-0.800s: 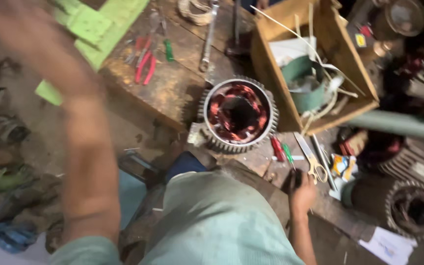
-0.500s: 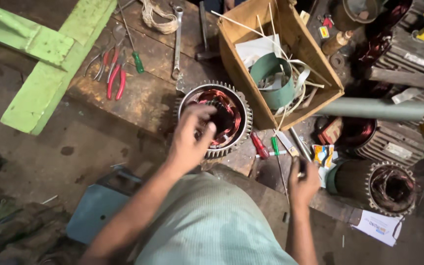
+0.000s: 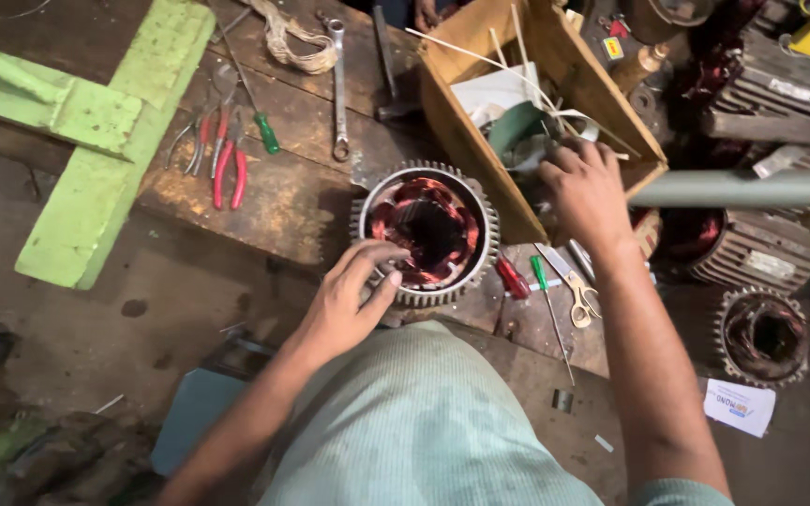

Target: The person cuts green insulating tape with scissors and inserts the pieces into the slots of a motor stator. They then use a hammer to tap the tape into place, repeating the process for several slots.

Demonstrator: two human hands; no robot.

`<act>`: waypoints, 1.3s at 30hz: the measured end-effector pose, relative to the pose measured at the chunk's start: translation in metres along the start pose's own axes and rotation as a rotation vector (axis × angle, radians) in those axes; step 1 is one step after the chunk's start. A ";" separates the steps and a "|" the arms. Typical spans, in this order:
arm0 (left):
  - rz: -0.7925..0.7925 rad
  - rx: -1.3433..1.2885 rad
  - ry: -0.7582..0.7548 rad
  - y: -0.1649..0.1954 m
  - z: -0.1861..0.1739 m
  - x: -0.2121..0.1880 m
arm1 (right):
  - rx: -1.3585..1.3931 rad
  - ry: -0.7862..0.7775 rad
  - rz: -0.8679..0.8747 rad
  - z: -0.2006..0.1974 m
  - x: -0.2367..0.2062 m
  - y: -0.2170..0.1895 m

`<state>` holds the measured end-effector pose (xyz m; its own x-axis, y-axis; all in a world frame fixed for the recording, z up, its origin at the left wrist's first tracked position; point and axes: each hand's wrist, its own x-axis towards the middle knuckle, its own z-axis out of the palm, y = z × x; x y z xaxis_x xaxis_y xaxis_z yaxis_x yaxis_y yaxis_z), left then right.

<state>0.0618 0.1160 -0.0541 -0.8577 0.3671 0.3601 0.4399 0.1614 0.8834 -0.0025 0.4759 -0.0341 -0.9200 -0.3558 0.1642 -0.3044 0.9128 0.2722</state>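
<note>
A round finned motor stator (image 3: 428, 232) with copper windings inside stands upright on a worn wooden bench (image 3: 278, 192). My left hand (image 3: 353, 295) grips its near rim, fingers curled over the edge. My right hand (image 3: 585, 192) reaches into a wooden box (image 3: 480, 155) to the right of the stator, fingers spread over grey-green rolls and paper; what it touches inside is hidden by the hand.
Red-handled pliers (image 3: 227, 169), a green-handled screwdriver (image 3: 262, 131), a long spanner (image 3: 337, 89) and a coil of string (image 3: 292, 42) lie on the bench. Scissors (image 3: 578, 290) and small screwdrivers (image 3: 517, 276) lie right of the stator. Other motor stators (image 3: 761, 333) stand at right. A green frame (image 3: 96, 141) is at left.
My left hand came down from the raised position and settled on the stator's near rim. My right hand rose from the bench by the scissors into the wooden box.
</note>
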 end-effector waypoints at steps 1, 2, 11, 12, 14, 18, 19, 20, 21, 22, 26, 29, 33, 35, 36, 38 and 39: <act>0.018 0.022 0.016 -0.004 -0.013 -0.003 | -0.083 0.052 0.006 -0.008 0.006 -0.004; 0.031 0.045 0.033 -0.008 -0.026 -0.006 | -0.162 0.102 0.009 -0.019 0.010 -0.010; 0.031 0.162 -0.034 0.000 -0.126 -0.011 | 0.911 0.856 0.345 -0.127 0.002 -0.153; 0.103 0.210 0.018 0.001 -0.132 -0.012 | 1.030 0.815 0.367 -0.126 0.006 -0.178; 0.250 0.301 0.113 0.000 -0.142 -0.015 | 1.422 0.667 0.478 -0.122 0.014 -0.230; 0.317 0.255 -0.065 -0.024 -0.165 -0.023 | 2.057 0.598 0.512 -0.119 0.036 -0.300; 0.253 0.197 -0.166 -0.031 -0.172 -0.028 | 2.115 0.535 0.464 -0.122 0.039 -0.303; 0.194 0.143 -0.268 -0.039 -0.179 -0.032 | 2.167 0.478 0.412 -0.125 0.042 -0.305; 0.084 0.212 -0.329 -0.045 -0.187 -0.038 | 2.194 0.453 0.383 -0.127 0.046 -0.305; -0.030 0.286 -0.391 -0.052 -0.195 -0.044 | 2.221 0.428 0.356 -0.130 0.049 -0.305; 0.003 0.052 -0.457 -0.082 -0.228 -0.059 | 2.056 0.454 0.488 -0.129 0.063 -0.311; -0.041 0.018 -0.429 -0.091 -0.240 -0.075 | 1.882 0.586 0.574 -0.114 0.079 -0.323; -0.270 0.036 -0.363 -0.092 -0.240 -0.089 | 1.845 0.677 0.613 -0.092 0.105 -0.323; -0.291 0.107 -0.331 -0.092 -0.242 -0.091 | 1.905 0.641 0.639 -0.085 0.115 -0.325; -0.279 0.092 -0.314 -0.092 -0.244 -0.090 | 1.934 0.627 0.652 -0.082 0.119 -0.327; -0.329 0.125 -0.283 -0.091 -0.253 -0.085 | 2.031 0.632 0.670 -0.081 0.125 -0.332; -0.398 0.174 -0.277 -0.089 -0.262 -0.083 | 2.082 0.631 0.696 -0.083 0.125 -0.337</act>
<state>0.0247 -0.1686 -0.0839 -0.8756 0.4708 -0.1078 0.1513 0.4793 0.8645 0.0053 0.1072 -0.0264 -0.9214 0.3845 0.0571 -0.2151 -0.3818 -0.8989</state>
